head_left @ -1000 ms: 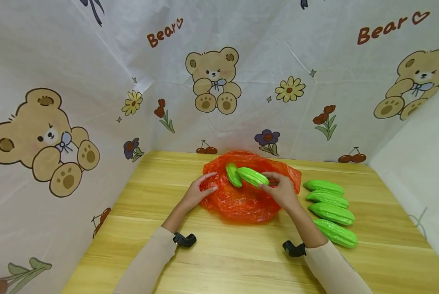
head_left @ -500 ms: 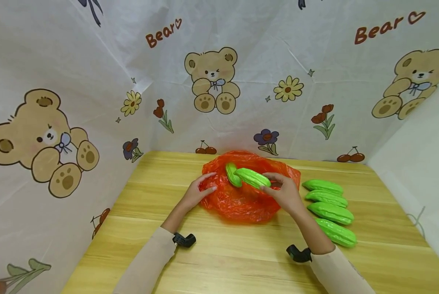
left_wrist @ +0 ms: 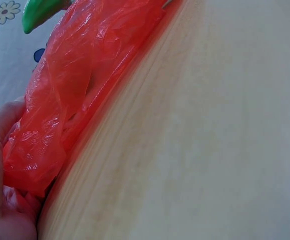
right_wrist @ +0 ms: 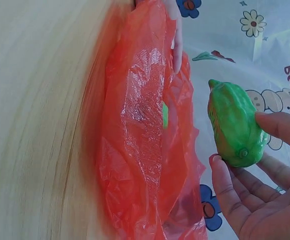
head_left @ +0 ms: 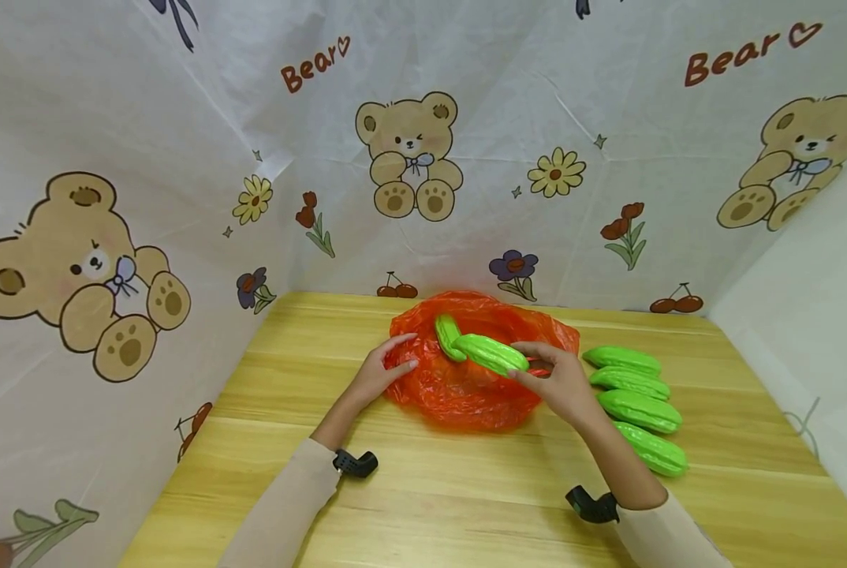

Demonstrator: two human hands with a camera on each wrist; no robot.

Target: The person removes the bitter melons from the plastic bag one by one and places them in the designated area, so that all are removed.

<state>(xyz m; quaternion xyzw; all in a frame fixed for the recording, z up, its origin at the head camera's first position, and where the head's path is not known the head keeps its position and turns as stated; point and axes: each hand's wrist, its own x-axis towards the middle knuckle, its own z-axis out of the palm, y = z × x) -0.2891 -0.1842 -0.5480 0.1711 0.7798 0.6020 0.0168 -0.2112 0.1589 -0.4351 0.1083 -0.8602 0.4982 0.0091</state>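
In the head view a red plastic bag [head_left: 459, 402] lies spread with its mouth open upward. My left hand [head_left: 375, 375] grips its left edge; the left wrist view shows the film between thumb and fingers. My right hand [head_left: 557, 385] pinches the right end of a bright green bitter melon [head_left: 490, 354], perhaps a model, above the bag's mouth. Seen from the right wrist, this bitter melon [right_wrist: 234, 125] is clear of the bag. Another bitter melon [head_left: 447, 335] lies inside the bag at the back left, partly hidden by the held one.
To the right of the bag, several green bitter melons [head_left: 639, 410] lie in a column on the wooden table [head_left: 438, 505]. The nearest is partly covered by my right forearm. A bear-printed cloth [head_left: 466, 237] stands behind the table and along its sides.
My right hand has drifted right and slightly nearer, carrying the bitter melon with it above the bag. The left hand stays at the bag's edge.
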